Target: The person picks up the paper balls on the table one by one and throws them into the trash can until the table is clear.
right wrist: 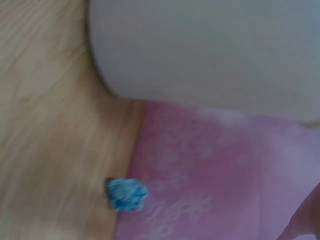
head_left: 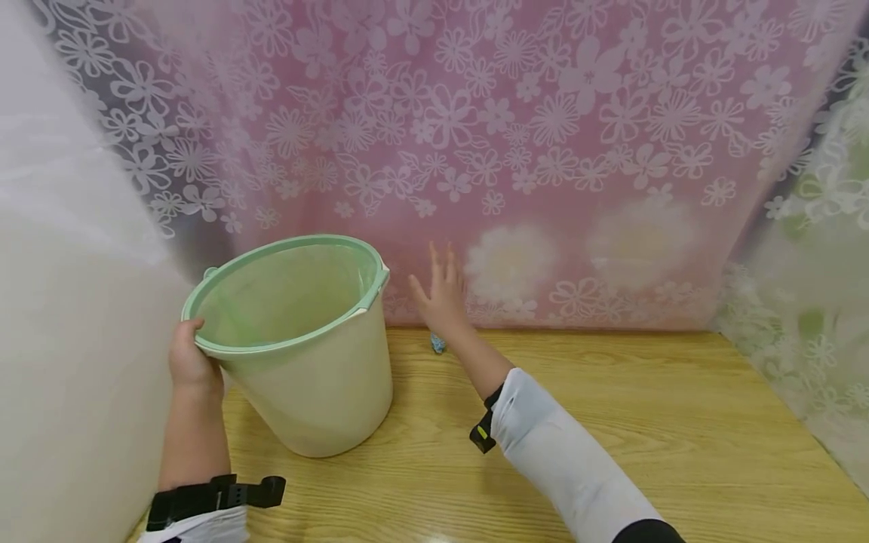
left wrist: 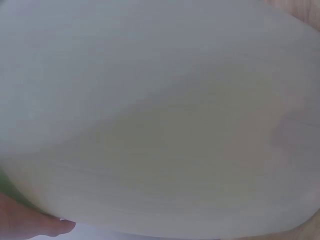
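A cream bucket [head_left: 326, 392] with a green rim stands at the left of the wooden table, its mouth leaning toward the left hand. The left hand [head_left: 193, 358] grips the near left part of that rim, thumb over the edge. In the left wrist view the bucket's pale wall [left wrist: 165, 140] fills most of the picture, with a bit of the hand [left wrist: 30, 220] at the lower left. To the right of the bucket the right hand [head_left: 444, 298] is raised with fingers spread and nothing in it. A small crumpled blue ball [right wrist: 126, 194] lies below it by the curtain's foot, partly covered by the wrist in the head view.
A pink flowered curtain [head_left: 475, 151] hangs along the table's back edge. White sheeting [head_left: 75, 302] closes the left side, and a pale floral cloth [head_left: 808, 324] the right. Bare wooden tabletop [head_left: 679, 422] extends right of the bucket.
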`<state>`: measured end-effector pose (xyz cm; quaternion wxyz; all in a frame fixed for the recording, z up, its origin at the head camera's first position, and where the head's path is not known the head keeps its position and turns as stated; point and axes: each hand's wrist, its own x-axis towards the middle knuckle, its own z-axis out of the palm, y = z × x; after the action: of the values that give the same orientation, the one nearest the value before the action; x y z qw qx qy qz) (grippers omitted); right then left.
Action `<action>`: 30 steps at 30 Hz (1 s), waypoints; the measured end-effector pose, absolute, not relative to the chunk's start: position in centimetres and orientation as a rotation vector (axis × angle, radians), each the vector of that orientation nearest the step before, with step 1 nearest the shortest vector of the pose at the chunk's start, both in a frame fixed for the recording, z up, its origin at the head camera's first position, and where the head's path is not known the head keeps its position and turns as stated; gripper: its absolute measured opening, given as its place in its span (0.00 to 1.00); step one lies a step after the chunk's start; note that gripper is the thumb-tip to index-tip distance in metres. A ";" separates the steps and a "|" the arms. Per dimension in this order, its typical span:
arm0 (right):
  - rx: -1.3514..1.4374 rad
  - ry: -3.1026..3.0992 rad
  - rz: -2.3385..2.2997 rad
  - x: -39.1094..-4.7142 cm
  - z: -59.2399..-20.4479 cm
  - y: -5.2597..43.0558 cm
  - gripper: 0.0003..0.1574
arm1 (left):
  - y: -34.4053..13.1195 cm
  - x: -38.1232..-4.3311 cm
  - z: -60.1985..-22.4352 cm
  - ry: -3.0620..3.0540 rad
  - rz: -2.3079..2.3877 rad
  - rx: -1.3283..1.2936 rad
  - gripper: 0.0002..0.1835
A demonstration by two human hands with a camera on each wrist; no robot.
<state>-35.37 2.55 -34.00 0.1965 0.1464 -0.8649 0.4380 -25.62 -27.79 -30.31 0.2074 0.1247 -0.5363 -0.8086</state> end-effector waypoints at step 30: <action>0.517 -3.108 0.592 -38.6 -48.0 5.3 0.48 | -27.8 -25.4 -30.5 -1.598 -2.186 0.303 0.30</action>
<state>-38.59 5.28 -48.02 -0.0324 0.1613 -0.9689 0.1846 -25.44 -27.77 -30.48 0.2072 0.1088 -0.5737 -0.7849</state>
